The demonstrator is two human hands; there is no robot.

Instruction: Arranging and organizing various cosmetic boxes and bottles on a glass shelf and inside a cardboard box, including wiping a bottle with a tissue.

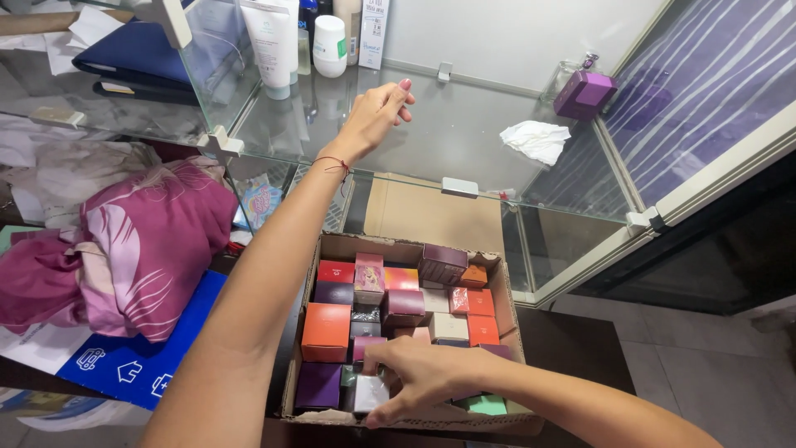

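Note:
A cardboard box [510,328] packed with several small cartons in red, orange, purple and pink sits below a glass shelf [464,133]. My right hand [423,377] is down in the near end of the box, thumb and fingers closed around a small white carton [370,392]. A purple carton [318,385] and an orange carton [326,332] lie just to its left. My left hand [377,112] is stretched out over the glass shelf, its fingers loosely curled and holding nothing, close to a white tube [272,41] and a white jar [330,46].
A purple box [584,93] and a crumpled white cloth [537,139] lie on the shelf's right side. Pink bedding [141,241] is piled at left over a blue sheet [137,365]. A glass door [705,91] stands at right. A dark folder [137,54] lies at back left.

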